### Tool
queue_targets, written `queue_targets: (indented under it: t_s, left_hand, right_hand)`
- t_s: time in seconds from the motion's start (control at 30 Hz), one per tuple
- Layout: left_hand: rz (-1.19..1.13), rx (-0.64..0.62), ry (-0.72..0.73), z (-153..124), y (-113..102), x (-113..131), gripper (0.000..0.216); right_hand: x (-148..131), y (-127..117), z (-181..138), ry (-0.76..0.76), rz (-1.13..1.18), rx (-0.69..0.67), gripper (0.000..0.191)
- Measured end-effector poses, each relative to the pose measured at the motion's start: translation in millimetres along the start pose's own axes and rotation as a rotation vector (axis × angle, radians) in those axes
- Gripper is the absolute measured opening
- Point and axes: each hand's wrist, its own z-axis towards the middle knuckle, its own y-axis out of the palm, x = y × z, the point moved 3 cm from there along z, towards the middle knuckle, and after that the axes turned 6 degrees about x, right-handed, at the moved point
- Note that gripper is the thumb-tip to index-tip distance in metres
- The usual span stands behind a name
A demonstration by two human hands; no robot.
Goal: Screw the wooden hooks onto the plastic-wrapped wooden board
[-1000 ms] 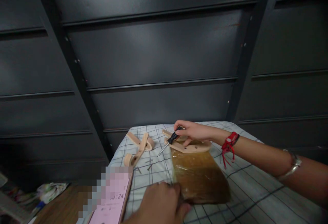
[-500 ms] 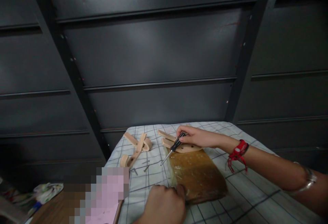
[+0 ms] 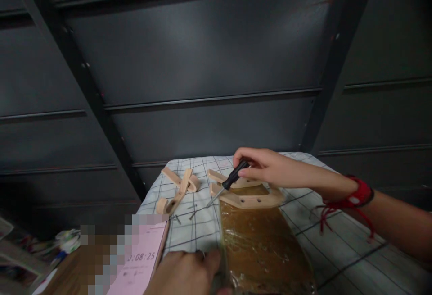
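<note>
My right hand (image 3: pixel 258 164) is closed round the black handle of a screwdriver (image 3: pixel 232 175). Its metal shaft points down and left, with the tip low over the checked cloth. Below this hand, pale wooden pieces with drilled holes (image 3: pixel 249 199) lie at the far end of a brown, plastic-wrapped slab (image 3: pixel 263 245). My left hand (image 3: pixel 185 271) is low in the view, beside the slab's near left edge. It is blurred with fingers bent and partly hidden, so its grip is unclear. Left of the screwdriver tip lie several loose screws (image 3: pixel 192 215).
Other wooden pieces, some curved, (image 3: pixel 182 191) lie crossed at the far left of the checked cloth (image 3: pixel 270 281). A phone with a pink screen showing a timer (image 3: pixel 141 250) is at the left edge. Behind the table stands a dark panelled wall (image 3: pixel 216 61).
My left hand has moved left and down, off the slab's edge. My right hand, still holding the screwdriver, has lifted off the wooden pieces, uncovering more of them. The view has shifted slightly.
</note>
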Motion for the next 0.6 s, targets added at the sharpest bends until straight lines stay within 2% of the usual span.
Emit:
queue_targets:
  t_s: [0.13,0.2,0.27,0.33,0.43,0.5,0.6]
  left_hand:
    - [0.061,0.260,-0.180,-0.1,-31.5,-44.1,0.032]
    - [0.044,0.410,-0.248,4.6,-41.8,-74.1,0.031]
    - [0.006,0.514,-0.236,12.0,-46.1,-99.8,0.031]
    - [-0.005,0.507,-0.247,20.2,-44.0,-117.7,0.030]
    - [-0.025,0.454,-0.236,29.0,-37.0,-125.4,0.021]
    - [-0.029,0.441,-0.242,31.8,-32.9,-124.2,0.015]
    - [-0.038,0.434,-0.285,33.9,-27.5,-125.5,0.011]
  right_hand:
    - [-4.1,-15.5,-5.0,-0.132,-0.069,0.142,0.011]
    - [-10.8,-11.2,-8.7,-0.216,-0.122,0.150,0.010]
    - [-21.5,2.2,-12.2,-0.308,-0.184,0.108,0.010]
    - [-34.4,22.8,-15.4,-0.406,-0.250,0.041,0.012]
    - [-48.8,59.6,-18.9,-0.510,-0.331,-0.024,0.021]
    - [-50.8,83.6,-19.3,-0.528,-0.363,-0.044,0.022]
    - [-43.6,111.5,-15.7,-0.472,-0.386,-0.063,0.016]
